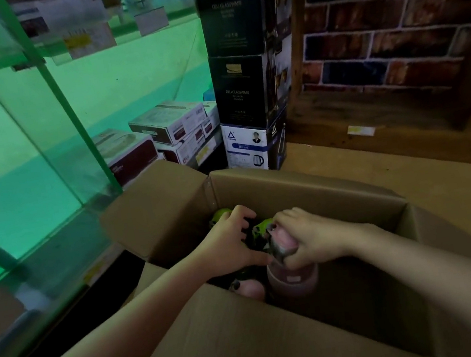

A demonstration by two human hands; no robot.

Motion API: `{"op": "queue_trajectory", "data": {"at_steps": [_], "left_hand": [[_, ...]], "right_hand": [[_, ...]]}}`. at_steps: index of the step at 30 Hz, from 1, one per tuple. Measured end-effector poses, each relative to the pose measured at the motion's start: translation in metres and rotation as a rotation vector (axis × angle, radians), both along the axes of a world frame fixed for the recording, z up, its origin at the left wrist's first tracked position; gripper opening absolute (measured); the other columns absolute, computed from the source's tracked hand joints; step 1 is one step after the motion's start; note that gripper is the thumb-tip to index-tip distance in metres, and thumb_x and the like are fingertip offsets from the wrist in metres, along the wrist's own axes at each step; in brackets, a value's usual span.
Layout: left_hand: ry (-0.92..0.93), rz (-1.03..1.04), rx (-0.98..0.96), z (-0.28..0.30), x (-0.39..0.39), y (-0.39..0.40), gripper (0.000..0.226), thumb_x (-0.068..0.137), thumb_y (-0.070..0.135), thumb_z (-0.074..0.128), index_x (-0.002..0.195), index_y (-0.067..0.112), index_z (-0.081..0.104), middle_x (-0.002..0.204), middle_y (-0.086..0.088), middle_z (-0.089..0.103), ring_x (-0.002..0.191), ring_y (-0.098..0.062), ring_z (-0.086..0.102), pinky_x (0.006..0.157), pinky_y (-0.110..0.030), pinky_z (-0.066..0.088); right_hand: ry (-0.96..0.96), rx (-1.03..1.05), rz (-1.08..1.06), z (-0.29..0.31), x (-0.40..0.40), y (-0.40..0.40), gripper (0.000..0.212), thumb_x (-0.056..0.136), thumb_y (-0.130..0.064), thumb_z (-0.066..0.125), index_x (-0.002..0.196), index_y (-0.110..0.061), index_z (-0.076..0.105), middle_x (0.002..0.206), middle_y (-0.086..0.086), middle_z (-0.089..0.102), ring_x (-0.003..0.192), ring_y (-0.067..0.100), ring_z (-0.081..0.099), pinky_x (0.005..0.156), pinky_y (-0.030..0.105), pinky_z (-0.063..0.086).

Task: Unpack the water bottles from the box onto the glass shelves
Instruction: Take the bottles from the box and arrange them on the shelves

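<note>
Pink water bottle upright inside open cardboard box, top gripped by right hand, fingers curled around it. Left hand beside, fingers spread over green-lidded bottles.

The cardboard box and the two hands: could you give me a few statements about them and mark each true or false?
1. The right hand grips the top of a pink bottle. True.
2. The left hand rests outside the cardboard box. False: it reaches inside it.
3. Green-topped bottles sit in the box. True.
4. The box flaps are closed. False: they are open.
5. The glass shelves stand on the person's right. False: on the left.
</note>
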State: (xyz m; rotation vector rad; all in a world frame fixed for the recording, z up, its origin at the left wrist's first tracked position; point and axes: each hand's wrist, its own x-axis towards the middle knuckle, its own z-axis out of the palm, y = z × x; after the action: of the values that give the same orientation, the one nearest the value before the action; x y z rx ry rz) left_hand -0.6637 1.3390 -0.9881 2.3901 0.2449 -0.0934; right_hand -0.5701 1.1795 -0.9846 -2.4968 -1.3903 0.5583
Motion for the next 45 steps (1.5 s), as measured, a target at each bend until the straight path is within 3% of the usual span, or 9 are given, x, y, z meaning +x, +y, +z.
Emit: {"op": "queue_trajectory", "data": {"at_steps": [3, 9, 11, 14, 22, 29, 33, 38, 45], "left_hand": [[-0.008, -0.037, 0.045, 0.010, -0.005, 0.000, 0.087, 0.065, 0.031, 0.084, 0.136, 0.020, 0.035, 0.131, -0.001, 0.043, 0.119, -0.015, 0.047, 0.100, -0.033, 0.045], [-0.119, -0.054, 0.040, 0.052, -0.032, 0.013, 0.089, 0.058, 0.048, 0.084, 0.132, 0.026, 0.039, 0.124, 0.009, 0.048, 0.114, -0.011, 0.049, 0.099, -0.031, 0.044], [-0.205, -0.038, -0.078, 0.077, -0.049, 0.022, 0.081, 0.058, 0.041, 0.086, 0.126, 0.033, 0.043, 0.123, 0.009, 0.056, 0.112, -0.009, 0.057, 0.099, -0.035, 0.048], [-0.308, 0.019, -0.212, 0.116, -0.086, 0.040, 0.079, 0.062, 0.022, 0.087, 0.124, 0.038, 0.041, 0.117, 0.011, 0.064, 0.106, -0.001, 0.062, 0.095, -0.026, 0.051], [-0.592, 0.297, -0.132, 0.207, -0.223, 0.112, 0.090, 0.048, 0.042, 0.088, 0.127, 0.030, 0.047, 0.118, 0.000, 0.067, 0.110, -0.020, 0.064, 0.097, -0.048, 0.049], [-0.767, 0.530, 0.029, 0.288, -0.334, 0.179, 0.085, 0.051, 0.042, 0.084, 0.127, 0.026, 0.049, 0.115, 0.004, 0.067, 0.105, -0.013, 0.066, 0.092, -0.041, 0.054], [-0.792, 0.653, 0.054, 0.310, -0.368, 0.221, 0.083, 0.054, 0.039, 0.088, 0.126, 0.027, 0.050, 0.115, 0.005, 0.066, 0.103, -0.011, 0.065, 0.088, -0.039, 0.055], [-0.805, 0.834, 0.042, 0.307, -0.375, 0.262, 0.076, 0.060, 0.030, 0.088, 0.123, 0.018, 0.047, 0.115, -0.003, 0.062, 0.102, -0.019, 0.061, 0.089, -0.041, 0.053], [-0.700, 1.002, 0.118, 0.286, -0.367, 0.281, 0.080, 0.063, 0.041, 0.083, 0.125, 0.014, 0.039, 0.126, -0.008, 0.047, 0.121, -0.027, 0.043, 0.099, -0.042, 0.042]], "right_hand": [[-0.004, 0.043, -0.003, 0.024, -0.006, 0.003, 0.056, 0.072, -0.033, 0.071, 0.120, -0.018, 0.044, 0.114, -0.002, 0.044, 0.108, 0.016, 0.043, 0.092, 0.034, 0.044], [-0.016, 0.281, 0.006, 0.091, -0.037, 0.026, 0.062, 0.069, -0.030, 0.072, 0.124, -0.026, 0.043, 0.115, -0.004, 0.047, 0.102, 0.013, 0.048, 0.086, 0.031, 0.048], [-0.003, 0.353, 0.014, 0.115, -0.054, 0.038, 0.065, 0.069, -0.032, 0.073, 0.126, -0.028, 0.042, 0.115, -0.002, 0.049, 0.099, 0.015, 0.053, 0.084, 0.033, 0.051], [-0.015, 0.487, 0.053, 0.152, -0.084, 0.061, 0.066, 0.072, -0.032, 0.071, 0.130, -0.026, 0.041, 0.115, -0.002, 0.052, 0.099, 0.016, 0.055, 0.085, 0.034, 0.050], [-0.009, 0.834, 0.253, 0.252, -0.199, 0.159, 0.056, 0.074, -0.029, 0.075, 0.124, -0.026, 0.049, 0.108, -0.007, 0.058, 0.100, 0.011, 0.057, 0.087, 0.028, 0.046], [0.095, 1.076, 0.386, 0.319, -0.299, 0.244, 0.063, 0.071, -0.035, 0.078, 0.124, -0.020, 0.046, 0.102, -0.010, 0.057, 0.091, 0.008, 0.061, 0.086, 0.027, 0.049], [0.084, 1.045, 0.410, 0.339, -0.331, 0.284, 0.064, 0.078, -0.032, 0.073, 0.132, -0.017, 0.041, 0.112, -0.005, 0.054, 0.101, 0.011, 0.060, 0.080, 0.014, 0.045], [0.036, 0.979, 0.375, 0.339, -0.341, 0.315, 0.062, 0.083, -0.026, 0.068, 0.135, -0.013, 0.037, 0.124, 0.007, 0.052, 0.111, 0.018, 0.057, 0.097, 0.031, 0.045], [0.037, 0.918, 0.365, 0.328, -0.339, 0.330, 0.059, 0.084, -0.026, 0.066, 0.134, -0.015, 0.037, 0.125, 0.007, 0.050, 0.110, 0.018, 0.057, 0.100, 0.034, 0.045]]}}
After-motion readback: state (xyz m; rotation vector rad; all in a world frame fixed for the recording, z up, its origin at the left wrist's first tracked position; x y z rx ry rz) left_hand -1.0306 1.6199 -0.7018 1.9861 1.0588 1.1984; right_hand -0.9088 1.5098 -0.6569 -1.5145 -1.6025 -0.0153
